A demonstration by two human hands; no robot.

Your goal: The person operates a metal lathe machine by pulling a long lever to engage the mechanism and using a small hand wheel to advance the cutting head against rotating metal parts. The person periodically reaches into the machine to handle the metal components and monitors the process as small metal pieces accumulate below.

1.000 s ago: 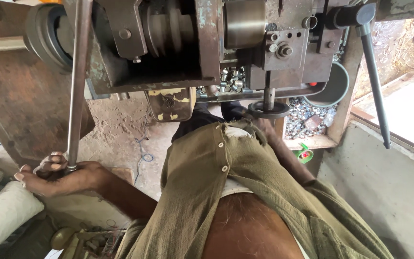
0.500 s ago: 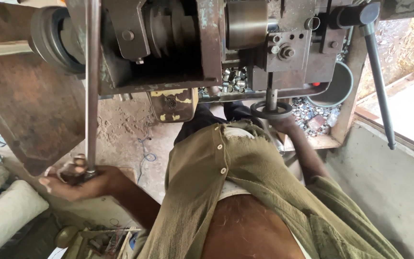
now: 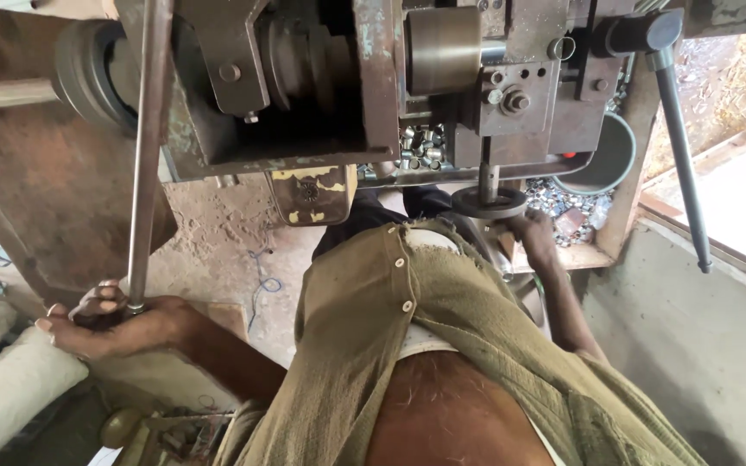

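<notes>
My left hand (image 3: 105, 324) is closed around the lower end of a long steel lever (image 3: 144, 155) that hangs down from a worn metal machine (image 3: 330, 86). My right hand (image 3: 535, 237) reaches under the machine and rests against a small round handwheel (image 3: 488, 204) on a vertical shaft; its fingers are partly hidden, so its grip is unclear. My olive shirt (image 3: 442, 328) fills the lower middle of the view.
A second long lever (image 3: 682, 164) with a dark knob hangs at the right. Several small shiny metal parts (image 3: 554, 203) lie in a tray beside a grey bowl (image 3: 602, 164). White sacks (image 3: 6, 388) lie at lower left; a concrete wall stands at the right.
My left hand has swung the steel lever to the right, from tilted to nearly vertical. My right hand has stayed at the handwheel.
</notes>
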